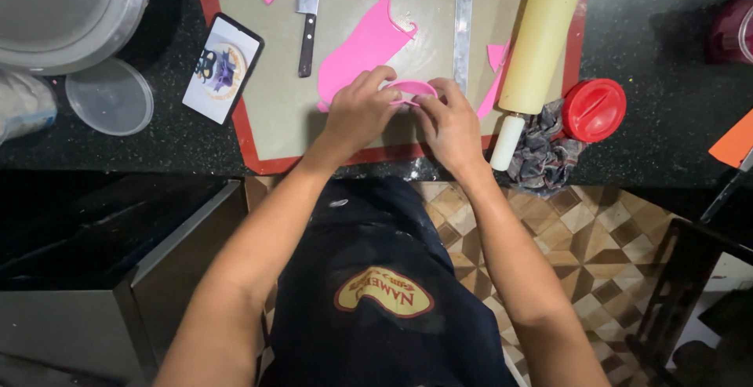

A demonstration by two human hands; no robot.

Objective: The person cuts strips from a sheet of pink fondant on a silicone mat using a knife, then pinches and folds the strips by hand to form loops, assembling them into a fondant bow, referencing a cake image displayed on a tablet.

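Two hands, the left hand (pixel 357 112) and the right hand (pixel 449 124), pinch a small pink ring of soft dough (pixel 412 89) right between them, fingers closed on its ends, its long way running side to side, low on the tan mat (pixel 282 112) on the worktop.

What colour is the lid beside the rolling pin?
Red: the round lid lies right of the rolling pin, shown in the head view.

Both bare forearms reach forward and angle inward until the hands nearly meet. The left hand (pixel 357 112) is knuckles-up with curled fingers (pixel 382 81); the right hand (pixel 451 124) mirrors it, fingers (pixel 430 98) bent and pinching together.
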